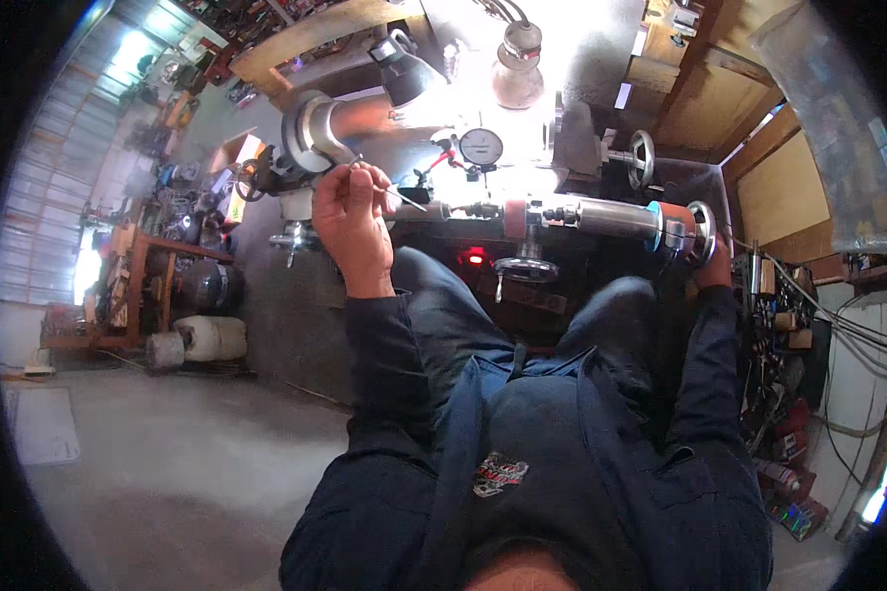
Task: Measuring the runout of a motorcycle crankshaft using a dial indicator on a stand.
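Observation:
My left hand (355,225) is raised in front of the machine, its fingers pinched on a thin metal rod (407,199) that slants down to the right. A round white dial gauge (481,147) stands just beyond the rod, beside a red clamp piece (443,159). My right hand (716,266) is at the rim of a chrome handwheel (701,234) on the machine's right end; the wheel hides most of its fingers. A long bright metal spindle (611,219) runs from that wheel toward the middle, and another handwheel (526,269) with a crank handle hangs below it.
A large metal cylinder (310,133) and a dark lamp head (404,71) sit at the back left under strong light. Another handwheel (642,160) stands at the back right. Cables and tools crowd the right wall; a white tank (215,338) lies on the left floor.

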Demonstrator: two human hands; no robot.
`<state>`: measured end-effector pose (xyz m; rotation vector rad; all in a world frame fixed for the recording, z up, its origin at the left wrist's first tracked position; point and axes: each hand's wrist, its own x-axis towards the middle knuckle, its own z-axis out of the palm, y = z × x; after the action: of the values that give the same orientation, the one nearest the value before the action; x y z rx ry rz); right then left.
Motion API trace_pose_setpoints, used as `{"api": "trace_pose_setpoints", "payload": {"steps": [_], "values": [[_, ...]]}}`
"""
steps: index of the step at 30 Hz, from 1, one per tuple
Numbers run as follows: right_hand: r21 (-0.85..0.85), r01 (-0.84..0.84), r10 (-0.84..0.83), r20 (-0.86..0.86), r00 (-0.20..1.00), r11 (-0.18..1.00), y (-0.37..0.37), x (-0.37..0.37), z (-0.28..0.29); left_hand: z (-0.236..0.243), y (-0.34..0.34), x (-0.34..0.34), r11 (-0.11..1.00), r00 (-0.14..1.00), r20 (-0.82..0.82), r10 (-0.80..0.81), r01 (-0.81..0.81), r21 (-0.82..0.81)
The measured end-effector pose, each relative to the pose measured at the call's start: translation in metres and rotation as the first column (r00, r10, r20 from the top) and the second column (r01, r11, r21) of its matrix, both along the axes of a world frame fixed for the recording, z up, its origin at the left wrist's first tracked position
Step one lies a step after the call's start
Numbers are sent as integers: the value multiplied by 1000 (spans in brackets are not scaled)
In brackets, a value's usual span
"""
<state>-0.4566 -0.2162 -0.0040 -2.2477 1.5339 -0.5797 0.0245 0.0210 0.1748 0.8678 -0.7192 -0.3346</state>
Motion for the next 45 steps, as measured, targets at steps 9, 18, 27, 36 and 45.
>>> {"api": "trace_pose_setpoints", "payload": {"steps": [9,18,27,36,45], "values": [[53,-161,143,254,957,986,52,-17,82,-11,14,1,993,999,-31,40,-36,114],[-27,-144,144,351,925,989,33,23,120,-10,-5,-22,985,999,-36,4,2,171],[-336,92,-21,208,978,937,66,39,100,-35,-51,-57,990,1000,13,15,-17,140],[-378,88,-3,220,975,922,69,39,94,-48,-60,-56,993,994,107,36,-48,107],[-348,96,-24,207,978,932,69,39,94,-48,-60,-67,978,969,239,64,-108,177]]}}
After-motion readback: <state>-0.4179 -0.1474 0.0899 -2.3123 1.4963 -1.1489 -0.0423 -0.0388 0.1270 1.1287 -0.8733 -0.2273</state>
